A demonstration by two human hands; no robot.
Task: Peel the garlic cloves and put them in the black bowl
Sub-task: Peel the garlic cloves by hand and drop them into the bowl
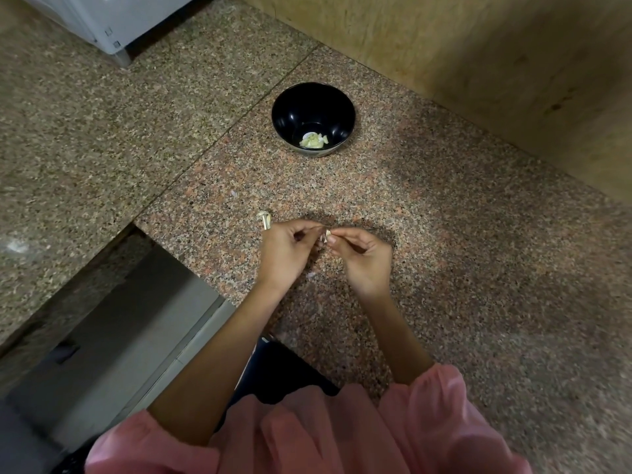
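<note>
Fingertips point(338, 238) of two hands meet on one garlic clove point(327, 234): left hand point(284, 254) and right hand point(364, 260) each pinch it, their other fingers curled. One black bowl point(294, 107) stands at twelve o'clock, well apart, holding a few peeled cloves point(314, 140), count unclear. One garlic stalk point(265, 218) lies at ten o'clock, just beside the left hand. Speckled granite counter point(444, 234); beige wall point(478, 46) at two o'clock
</note>
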